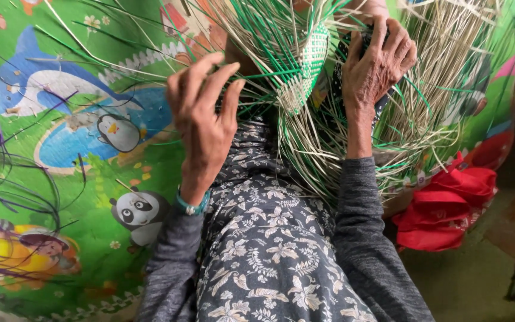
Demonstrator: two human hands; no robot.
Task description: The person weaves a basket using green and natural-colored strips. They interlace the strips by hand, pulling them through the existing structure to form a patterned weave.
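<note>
A person seated on a floor mat (61,89) works a half-woven basket (305,65) of green and pale straw-coloured strips, propped over the lap so its woven face tilts toward the hands and its unwoven ends spray outward within reach. The left hand (201,122) hovers just left of the basket, fingers (210,74) spread and curled, their tips among the thin green strips but clasping nothing that can be made out. The right hand (377,65), just right of the basket, closes its fingers over a bunch of pale strips (442,71), apparently keeping them gathered and out of the weave. The woven patch shows a tight checked texture; the free strips are flat, narrow and springy. A teal bracelet (191,206) circles the left wrist. Left of the basket lie loose purple strips (7,179) on the glossy cartoon-printed mat; below and right of it, crumpled red cloth (448,206) rests on the floor
</note>
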